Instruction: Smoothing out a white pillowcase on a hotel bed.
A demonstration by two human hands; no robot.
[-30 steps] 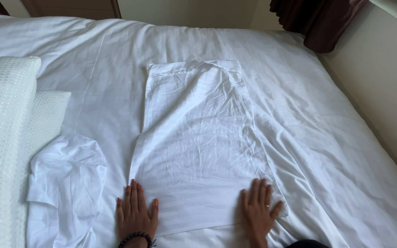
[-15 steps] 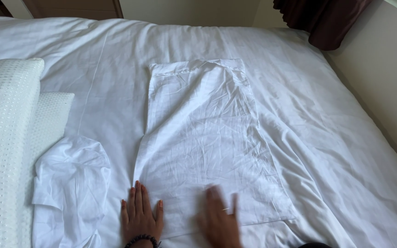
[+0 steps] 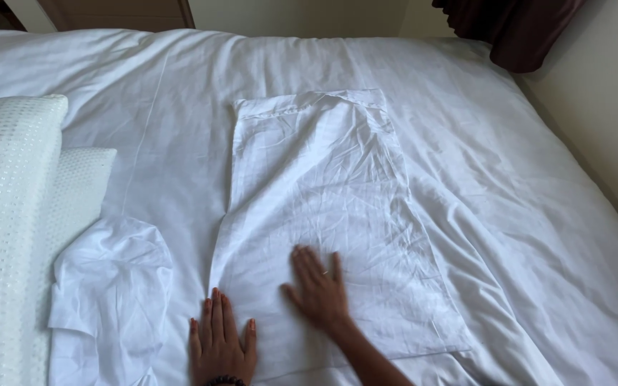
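**Pillowcase pressed flat on the bed**

Pillowcase (image 3: 323, 221) lies mid-bed (image 3: 509, 179), spread long but creased. Left hand (image 3: 221, 344) flat on its near corner, right hand (image 3: 318, 289) open-palmed mid-cloth. Nothing gripped. Wrinkles remain; another white cloth (image 3: 109, 286) waits beside the pillows (image 3: 8, 214).

White folded pillowcase (image 3: 323, 214), creased, lying flat lengthwise on the bed's middle, wider near end

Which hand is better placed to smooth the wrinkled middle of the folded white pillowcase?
Probably the right hand: it lies flat on the pillowcase, nearer its creased centre. The left hand is pressed flat at the near left edge, seemingly anchoring the fabric.
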